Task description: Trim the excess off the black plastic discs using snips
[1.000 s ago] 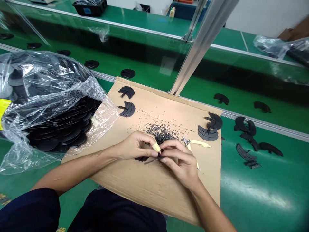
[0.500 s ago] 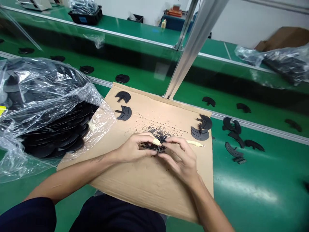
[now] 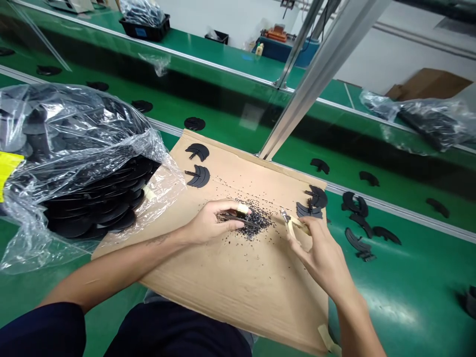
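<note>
My left hand (image 3: 213,220) pinches a thin dark plastic part (image 3: 236,218) over a heap of small black bits (image 3: 256,220) on the cardboard sheet (image 3: 223,287). Pale yellow tape wraps a fingertip of that hand. In my right hand (image 3: 322,253) is a pair of yellow-handled nippers (image 3: 292,225), its metal jaws pointing up and left, apart from the dark part. Two fan-shaped black parts (image 3: 199,176) lie at the cardboard's upper left. More black curved parts (image 3: 309,209) rest at its right edge, just beyond the nippers.
At left, a clear plastic bag (image 3: 74,124) spills stacked black discs (image 3: 96,208) onto the cardboard. A metal post (image 3: 320,64) rises behind the sheet. Several black curved pieces (image 3: 357,238) lie on the green table (image 3: 390,282) at right. Beyond the rail, black parts (image 3: 194,123) sit on a green surface.
My right hand has left the dark part, moved right and picked up the nippers from the cardboard. My left hand still holds the part in nearly the same place.
</note>
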Demonstrator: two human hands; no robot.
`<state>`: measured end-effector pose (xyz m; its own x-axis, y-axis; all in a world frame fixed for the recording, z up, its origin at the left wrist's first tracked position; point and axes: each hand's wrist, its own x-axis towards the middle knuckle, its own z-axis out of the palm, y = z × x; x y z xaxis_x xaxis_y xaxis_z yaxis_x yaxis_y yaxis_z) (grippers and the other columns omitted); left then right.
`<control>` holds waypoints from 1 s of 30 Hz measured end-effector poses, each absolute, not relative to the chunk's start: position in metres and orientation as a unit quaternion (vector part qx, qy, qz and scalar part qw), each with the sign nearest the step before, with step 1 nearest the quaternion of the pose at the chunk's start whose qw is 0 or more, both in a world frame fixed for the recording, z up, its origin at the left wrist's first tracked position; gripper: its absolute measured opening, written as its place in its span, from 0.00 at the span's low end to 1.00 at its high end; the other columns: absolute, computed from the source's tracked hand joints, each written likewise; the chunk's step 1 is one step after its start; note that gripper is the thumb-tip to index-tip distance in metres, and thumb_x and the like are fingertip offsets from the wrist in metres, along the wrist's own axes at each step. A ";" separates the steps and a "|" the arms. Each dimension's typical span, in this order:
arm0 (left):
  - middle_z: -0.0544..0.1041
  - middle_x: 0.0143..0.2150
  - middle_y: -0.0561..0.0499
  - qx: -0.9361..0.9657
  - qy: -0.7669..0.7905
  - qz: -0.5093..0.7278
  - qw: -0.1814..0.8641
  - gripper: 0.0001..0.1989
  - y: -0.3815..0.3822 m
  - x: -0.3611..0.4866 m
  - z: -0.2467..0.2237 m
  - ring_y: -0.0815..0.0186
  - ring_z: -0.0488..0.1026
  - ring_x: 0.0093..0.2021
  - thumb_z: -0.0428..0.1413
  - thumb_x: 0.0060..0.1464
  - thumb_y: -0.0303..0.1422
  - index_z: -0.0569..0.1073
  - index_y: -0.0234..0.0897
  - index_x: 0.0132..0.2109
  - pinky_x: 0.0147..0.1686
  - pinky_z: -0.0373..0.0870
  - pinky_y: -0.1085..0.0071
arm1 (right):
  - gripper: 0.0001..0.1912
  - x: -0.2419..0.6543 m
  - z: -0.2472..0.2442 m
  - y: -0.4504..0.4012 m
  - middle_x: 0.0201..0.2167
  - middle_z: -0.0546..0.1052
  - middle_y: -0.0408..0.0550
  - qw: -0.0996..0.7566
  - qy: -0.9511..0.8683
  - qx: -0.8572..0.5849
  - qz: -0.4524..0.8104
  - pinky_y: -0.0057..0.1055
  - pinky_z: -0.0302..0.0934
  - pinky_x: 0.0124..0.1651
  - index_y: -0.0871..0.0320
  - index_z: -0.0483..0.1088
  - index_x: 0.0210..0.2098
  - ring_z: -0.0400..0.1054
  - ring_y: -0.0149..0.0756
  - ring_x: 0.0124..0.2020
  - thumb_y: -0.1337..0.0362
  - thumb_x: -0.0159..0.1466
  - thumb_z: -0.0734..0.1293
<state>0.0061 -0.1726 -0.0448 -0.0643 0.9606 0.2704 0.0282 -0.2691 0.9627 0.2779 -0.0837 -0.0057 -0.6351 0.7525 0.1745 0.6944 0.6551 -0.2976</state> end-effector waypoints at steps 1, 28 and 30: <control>0.83 0.47 0.42 0.539 0.455 0.579 0.409 0.13 -0.173 0.006 -0.045 0.62 0.81 0.47 0.64 0.57 0.32 0.79 0.31 0.48 0.49 0.80 0.64 | 0.21 0.269 -0.003 -0.084 0.45 0.76 0.56 0.169 -0.896 -0.389 0.130 0.37 0.67 0.35 0.56 0.66 0.54 0.73 0.45 0.39 0.50 0.70 0.59; 0.82 0.41 0.45 0.607 0.456 0.547 0.354 0.08 -0.174 0.003 -0.045 0.65 0.79 0.42 0.64 0.57 0.32 0.81 0.34 0.44 0.46 0.77 0.67 | 0.16 0.231 -0.029 -0.097 0.36 0.75 0.52 0.296 -0.916 -0.210 0.170 0.36 0.64 0.35 0.58 0.69 0.54 0.68 0.41 0.36 0.61 0.68 0.67; 0.82 0.40 0.45 0.609 0.455 0.545 0.354 0.08 -0.174 0.003 -0.045 0.65 0.80 0.42 0.64 0.57 0.33 0.81 0.34 0.43 0.45 0.77 0.68 | 0.16 0.232 -0.028 -0.097 0.36 0.75 0.52 0.292 -0.922 -0.207 0.146 0.35 0.64 0.35 0.59 0.69 0.53 0.68 0.40 0.35 0.61 0.68 0.67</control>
<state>0.0028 -0.1737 -0.0454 -0.0069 0.9400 0.3411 0.1682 -0.3352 0.9270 0.2324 -0.0971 -0.0281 -0.7441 0.4672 0.4775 0.2969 0.8716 -0.3901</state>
